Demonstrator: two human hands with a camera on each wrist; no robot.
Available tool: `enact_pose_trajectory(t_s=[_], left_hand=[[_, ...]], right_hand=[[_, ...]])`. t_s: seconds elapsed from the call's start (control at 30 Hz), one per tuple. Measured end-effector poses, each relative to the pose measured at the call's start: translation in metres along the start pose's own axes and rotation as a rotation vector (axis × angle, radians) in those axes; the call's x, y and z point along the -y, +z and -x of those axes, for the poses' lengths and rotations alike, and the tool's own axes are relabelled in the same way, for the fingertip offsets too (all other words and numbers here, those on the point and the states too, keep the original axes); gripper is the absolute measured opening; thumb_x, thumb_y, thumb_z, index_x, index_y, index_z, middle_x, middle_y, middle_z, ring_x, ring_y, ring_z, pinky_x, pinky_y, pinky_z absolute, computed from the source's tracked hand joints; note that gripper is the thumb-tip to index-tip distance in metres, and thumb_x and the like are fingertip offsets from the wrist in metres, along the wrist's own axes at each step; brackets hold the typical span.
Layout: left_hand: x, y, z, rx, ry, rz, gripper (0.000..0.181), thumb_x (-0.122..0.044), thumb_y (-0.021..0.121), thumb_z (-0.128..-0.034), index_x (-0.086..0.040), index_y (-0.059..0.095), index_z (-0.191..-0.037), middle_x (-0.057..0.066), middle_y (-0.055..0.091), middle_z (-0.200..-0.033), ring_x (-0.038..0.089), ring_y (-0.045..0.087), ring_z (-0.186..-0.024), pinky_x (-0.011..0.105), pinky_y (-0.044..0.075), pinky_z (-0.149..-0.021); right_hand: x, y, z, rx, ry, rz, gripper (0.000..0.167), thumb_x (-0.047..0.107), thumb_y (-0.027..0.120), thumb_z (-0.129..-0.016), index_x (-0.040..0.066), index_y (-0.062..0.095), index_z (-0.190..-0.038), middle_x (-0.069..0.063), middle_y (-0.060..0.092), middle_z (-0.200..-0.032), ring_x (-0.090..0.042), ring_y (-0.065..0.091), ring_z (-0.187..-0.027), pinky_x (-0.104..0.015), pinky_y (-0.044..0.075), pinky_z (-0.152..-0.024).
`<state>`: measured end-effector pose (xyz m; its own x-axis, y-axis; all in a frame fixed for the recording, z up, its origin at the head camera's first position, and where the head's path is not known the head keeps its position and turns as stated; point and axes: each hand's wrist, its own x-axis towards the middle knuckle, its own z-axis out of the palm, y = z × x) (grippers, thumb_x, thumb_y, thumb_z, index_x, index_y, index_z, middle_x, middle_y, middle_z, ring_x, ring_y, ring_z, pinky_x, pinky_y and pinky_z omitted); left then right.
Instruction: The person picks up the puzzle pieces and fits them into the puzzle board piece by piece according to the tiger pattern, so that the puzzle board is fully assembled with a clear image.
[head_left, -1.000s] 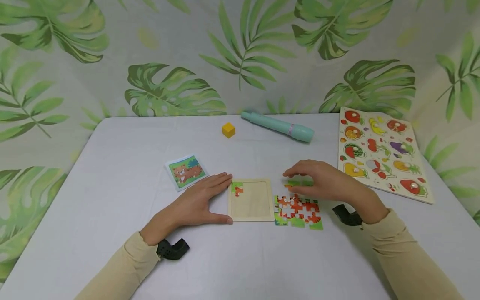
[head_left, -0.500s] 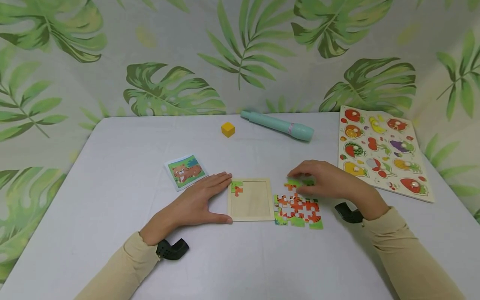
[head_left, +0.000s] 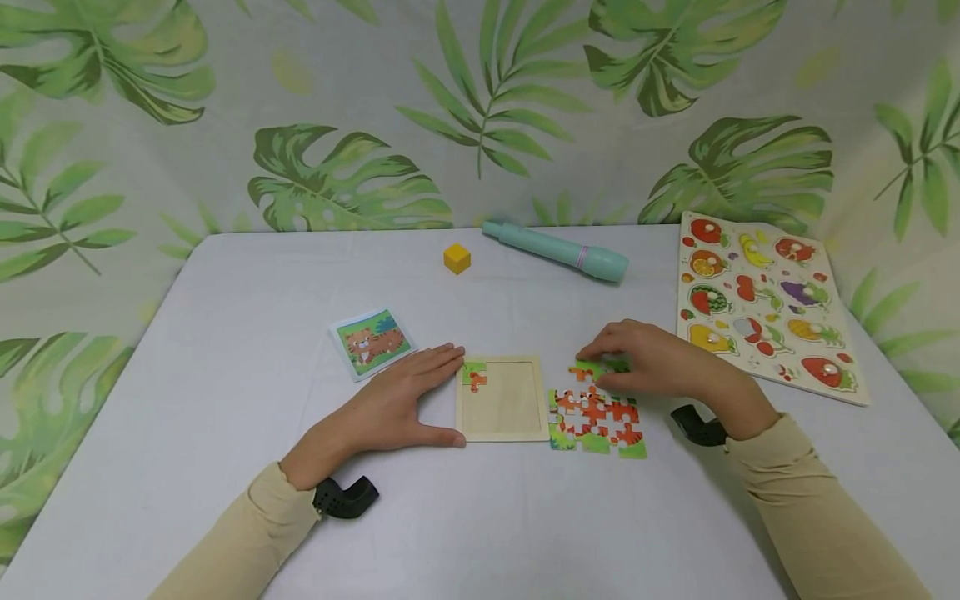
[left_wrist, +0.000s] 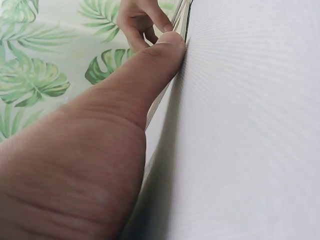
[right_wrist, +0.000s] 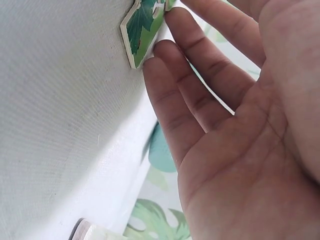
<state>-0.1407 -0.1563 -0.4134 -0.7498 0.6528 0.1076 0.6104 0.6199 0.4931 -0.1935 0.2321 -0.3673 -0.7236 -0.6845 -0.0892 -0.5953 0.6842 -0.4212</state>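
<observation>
The left hand [head_left: 393, 408] lies flat on the table, fingertips at the upper left corner of the square wooden tray [head_left: 498, 437] and thumb at its lower left corner. Tiger-and-leaf puzzle pieces [head_left: 474, 377] sit in the tray's top left corner. To the tray's right, loose orange and green pieces [head_left: 592, 408] lie close together. The right hand [head_left: 648, 358] hovers low over the upper pieces [head_left: 581, 372], thumb and fingertips apart around a green-topped one. In the right wrist view its relaxed fingers [right_wrist: 175, 95] are beside a green piece [right_wrist: 142, 32]; the thumb tip is hidden.
A tiger picture card [head_left: 372, 343] lies left of the tray, by the left hand. Farther back are a yellow cube [head_left: 457, 259] and a teal microphone-shaped object [head_left: 555, 250]. A fruit puzzle board [head_left: 768, 308] lies at the right, behind the right forearm.
The right hand has shifted slightly right over the upper loose pieces, uncovering more of the leftmost one. The left hand and tray have stayed in place.
</observation>
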Motion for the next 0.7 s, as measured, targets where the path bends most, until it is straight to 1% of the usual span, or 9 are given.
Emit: enact_pose_trajectory(t_s=[0.2,0.5,0.7], left_hand=[[0.0005,0.0000,-0.0005,0.008,-0.002,-0.002,0.106,-0.065,0.081,-0.0794,-0.008,0.039,-0.159,0.003,0.036,-0.167,0.023,0.028,-0.156,0.049,0.028,-0.125],[0.0009,0.0000,-0.0003,0.000,0.006,-0.005,0.106,-0.064,0.081,-0.0797,-0.007,0.040,-0.158,0.003,0.036,-0.166,0.025,0.028,-0.156,0.050,0.028,-0.125],[0.0007,0.0007,-0.0001,0.005,-0.002,-0.004,0.105,-0.064,0.081,-0.0798,-0.006,0.040,-0.158,0.003,0.035,-0.167,0.024,0.028,-0.156,0.049,0.028,-0.125]], right_hand=[[0.0002,0.0002,0.0001,0.001,-0.001,0.005,0.035,0.017,0.081,-0.089,0.015,0.076,-0.123,0.006,0.070,-0.110,-0.016,0.060,-0.102,-0.041,0.055,-0.090],[-0.0002,0.0010,-0.0014,-0.009,-0.009,-0.001,0.034,0.017,0.081,-0.089,0.015,0.076,-0.123,0.007,0.070,-0.106,-0.014,0.059,-0.098,-0.038,0.054,-0.086],[0.0005,0.0019,-0.0022,-0.016,-0.010,0.015,0.034,0.017,0.080,-0.088,0.015,0.077,-0.122,0.008,0.070,-0.105,-0.012,0.059,-0.096,-0.037,0.055,-0.086]])
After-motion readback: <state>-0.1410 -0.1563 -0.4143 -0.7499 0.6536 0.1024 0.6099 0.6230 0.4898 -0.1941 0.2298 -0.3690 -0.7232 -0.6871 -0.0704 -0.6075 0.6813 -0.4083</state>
